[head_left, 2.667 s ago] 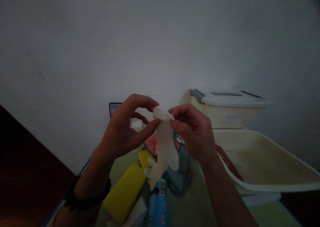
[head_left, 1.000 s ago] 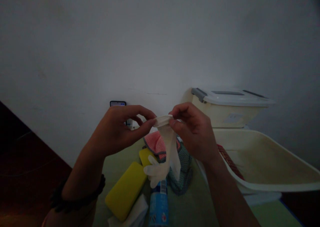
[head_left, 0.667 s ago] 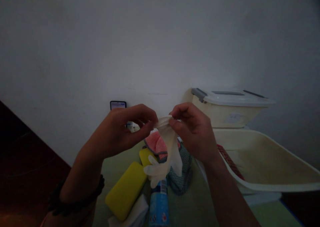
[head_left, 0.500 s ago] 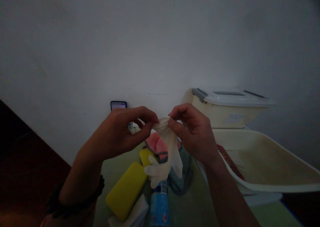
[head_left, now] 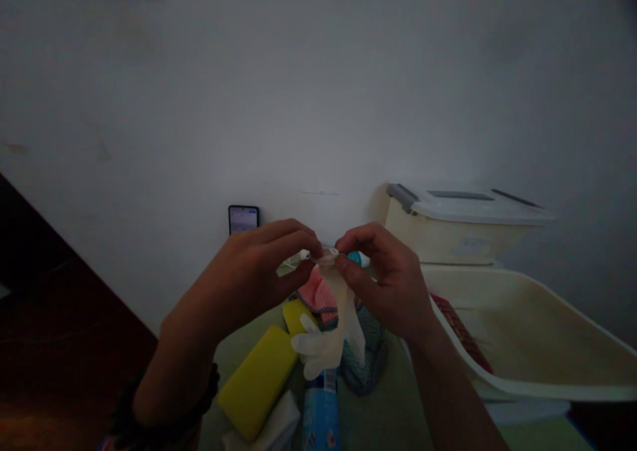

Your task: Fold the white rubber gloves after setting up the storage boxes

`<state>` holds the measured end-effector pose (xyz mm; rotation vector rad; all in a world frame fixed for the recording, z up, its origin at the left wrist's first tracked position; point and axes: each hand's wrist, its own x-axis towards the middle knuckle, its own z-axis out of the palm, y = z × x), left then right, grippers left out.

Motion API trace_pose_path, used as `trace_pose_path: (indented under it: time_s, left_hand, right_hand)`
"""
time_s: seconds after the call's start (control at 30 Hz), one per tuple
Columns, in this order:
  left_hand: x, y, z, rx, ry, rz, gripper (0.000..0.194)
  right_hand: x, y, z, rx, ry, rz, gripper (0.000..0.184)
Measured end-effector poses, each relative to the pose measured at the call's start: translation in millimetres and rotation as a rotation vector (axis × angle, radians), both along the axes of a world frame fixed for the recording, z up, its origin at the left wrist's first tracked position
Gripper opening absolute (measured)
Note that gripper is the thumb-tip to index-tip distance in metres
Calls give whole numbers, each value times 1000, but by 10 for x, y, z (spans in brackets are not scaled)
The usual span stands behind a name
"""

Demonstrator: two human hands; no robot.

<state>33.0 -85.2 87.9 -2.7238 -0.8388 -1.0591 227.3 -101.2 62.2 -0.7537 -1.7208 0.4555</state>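
A thin white disposable glove (head_left: 326,345) hangs by its cuff between my hands, its fingers pointing down and to the left. My left hand (head_left: 263,265) pinches the left side of the cuff. With thumb and forefinger, my right hand (head_left: 383,275) grips the cuff's right side. The cuff's opening shows between the fingertips. Behind and below the glove lie a pink cloth (head_left: 318,288), a grey-green cloth (head_left: 367,355), two yellow sponges (head_left: 259,381) and a blue can or bottle (head_left: 321,411), partly covered by the glove.
A phone (head_left: 243,219) leans on the wall behind my left hand. To the right stand a cream lidded box (head_left: 442,239) and a large open white tub (head_left: 532,391) with a red patterned item (head_left: 462,335) inside. A white cloth (head_left: 273,424) lies near the front.
The view has tilted up slightly, so things sit lower. My fingers have shifted along the cuff, and its opening now shows more. Both hands still hold the glove.
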Motion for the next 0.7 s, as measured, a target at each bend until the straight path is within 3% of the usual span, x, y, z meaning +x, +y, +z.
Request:
trace_pose_path:
  time_s: [0.27, 0.4, 0.7]
  left_hand:
    - [-40, 5, 1, -61, -14, 42, 8]
    - [-31, 19, -3, -94, -12, 90, 8]
    - [-83, -51, 71, -151, -93, -10, 12]
  right_hand:
    - [-13, 52, -55, -35, 1, -21, 12]
    - [-31, 86, -82, -28, 77, 37, 25]
    - [36, 7, 44, 19, -98, 35, 16]
